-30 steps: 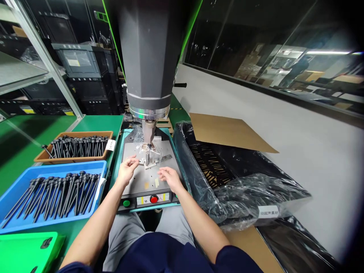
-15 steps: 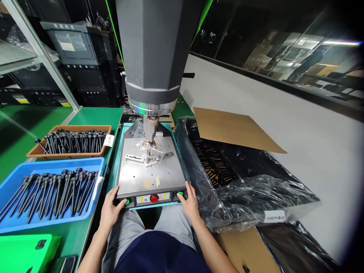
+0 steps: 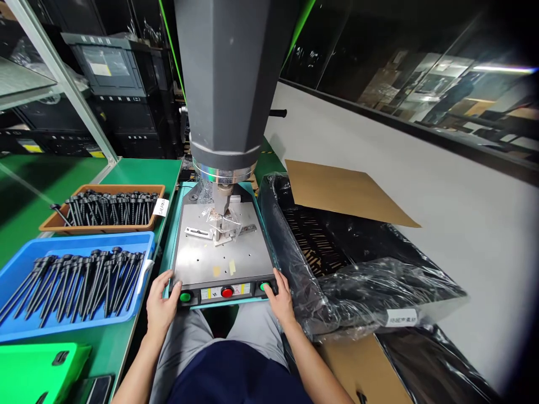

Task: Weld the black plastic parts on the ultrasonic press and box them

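Note:
My left hand [image 3: 162,306] rests at the left front corner of the press base, thumb raised beside the left green button [image 3: 185,297] and apart from it. At the opposite corner, my right hand [image 3: 281,300] has its thumb on the right green button [image 3: 264,286], fingers stretched along the side. A red button [image 3: 227,292] sits between them. The grey press head [image 3: 227,84] hangs over the metal plate [image 3: 210,265]. Its metal tip [image 3: 220,200] is down at a small fixture [image 3: 222,238] wrapped in clear film; any part beneath the tip is hard to make out.
To the left, a blue tray [image 3: 145,241] and a brown tray [image 3: 54,224] hold many black, long-stemmed parts. A green case [image 3: 33,370] lies nearer me. On the right stands a plastic-lined box [image 3: 337,303] with a cardboard sheet [image 3: 349,191] across it.
The press head has come down towards the fixture. My left thumb has lifted off the left green button and that hand has shifted slightly left; my right hand stays put.

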A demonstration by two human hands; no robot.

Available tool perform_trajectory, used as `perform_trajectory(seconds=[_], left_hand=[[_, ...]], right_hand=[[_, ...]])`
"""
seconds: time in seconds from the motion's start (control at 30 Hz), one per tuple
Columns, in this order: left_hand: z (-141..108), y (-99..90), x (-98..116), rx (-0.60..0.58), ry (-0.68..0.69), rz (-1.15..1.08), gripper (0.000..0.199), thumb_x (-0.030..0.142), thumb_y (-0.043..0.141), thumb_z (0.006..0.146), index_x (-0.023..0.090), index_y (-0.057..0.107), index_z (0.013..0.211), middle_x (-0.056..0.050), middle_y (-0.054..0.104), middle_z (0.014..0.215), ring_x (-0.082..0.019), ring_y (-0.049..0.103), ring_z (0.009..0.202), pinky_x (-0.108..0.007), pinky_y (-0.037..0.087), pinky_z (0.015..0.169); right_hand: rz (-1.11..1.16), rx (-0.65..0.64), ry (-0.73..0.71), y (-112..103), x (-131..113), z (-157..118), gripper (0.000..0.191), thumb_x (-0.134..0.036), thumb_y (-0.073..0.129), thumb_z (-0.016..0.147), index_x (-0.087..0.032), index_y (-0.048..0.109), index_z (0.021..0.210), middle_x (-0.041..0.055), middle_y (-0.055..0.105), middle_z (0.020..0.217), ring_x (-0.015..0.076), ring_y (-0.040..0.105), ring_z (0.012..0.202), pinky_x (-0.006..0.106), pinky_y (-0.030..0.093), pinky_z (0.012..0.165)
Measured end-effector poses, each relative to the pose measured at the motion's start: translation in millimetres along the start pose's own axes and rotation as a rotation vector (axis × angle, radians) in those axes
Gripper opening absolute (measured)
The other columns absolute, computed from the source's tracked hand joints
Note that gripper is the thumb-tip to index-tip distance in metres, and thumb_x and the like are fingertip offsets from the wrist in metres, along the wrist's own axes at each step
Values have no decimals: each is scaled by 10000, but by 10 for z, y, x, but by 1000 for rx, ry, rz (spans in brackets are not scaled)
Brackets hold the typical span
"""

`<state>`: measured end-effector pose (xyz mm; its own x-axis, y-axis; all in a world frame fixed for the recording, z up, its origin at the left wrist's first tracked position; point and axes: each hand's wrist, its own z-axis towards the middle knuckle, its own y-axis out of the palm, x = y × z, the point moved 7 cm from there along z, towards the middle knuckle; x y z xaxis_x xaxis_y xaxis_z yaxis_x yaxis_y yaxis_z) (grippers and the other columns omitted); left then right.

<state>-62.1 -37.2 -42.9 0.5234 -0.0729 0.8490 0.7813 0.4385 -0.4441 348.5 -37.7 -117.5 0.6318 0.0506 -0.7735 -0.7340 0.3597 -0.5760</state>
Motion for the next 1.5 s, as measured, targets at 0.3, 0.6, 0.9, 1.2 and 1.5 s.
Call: perform_trajectory(seconds=[0.3,0.6,0.9,1.2,1.5], left_hand=[[407,798,663,-299,-117,-554,231,379,688,803,188,676,931,-125,664,1189,-243,588,1170,-394,421,1032],[736,1188,1171,-454,-291,-1031,356,368,812,668,163,664,920,-126,567,1337,-253,622,1104,-379,516,897],[941,1159,1188,-269,-282,-972,457,388,853,584,124,684,916,-37,680,743,-146,640,702,-275,505,680],[1032,1142,1225,-197,-281,-949,434,384,878,516,119,684,800,-18,662,669,-108,583,587,-237,470,585],[1052,1089,1243,-203,-250,-933,434,398,870,533,124,677,808,-17,659,665,-117,584,585,-249,467,582]], right_hand=[[56,175,14,-199,-306,102,450,-507,572,861,-169,668,1142,165,614,1208,300,583,1157,499,448,1035],[497,-182,22,378,-1178,468,328,-455,566,890,-197,704,1039,101,732,1032,242,686,978,390,548,894],[410,-115,-173,841,-1782,1119,409,-328,517,886,-210,615,1266,121,599,1292,230,618,1104,359,554,884],[270,-21,-227,780,-2030,1604,469,-324,515,877,-195,544,1326,133,558,1342,275,488,1276,448,425,1049],[271,-83,-308,843,-2157,1865,304,-313,560,825,-202,679,1083,104,642,1226,244,561,1191,408,403,1065]])
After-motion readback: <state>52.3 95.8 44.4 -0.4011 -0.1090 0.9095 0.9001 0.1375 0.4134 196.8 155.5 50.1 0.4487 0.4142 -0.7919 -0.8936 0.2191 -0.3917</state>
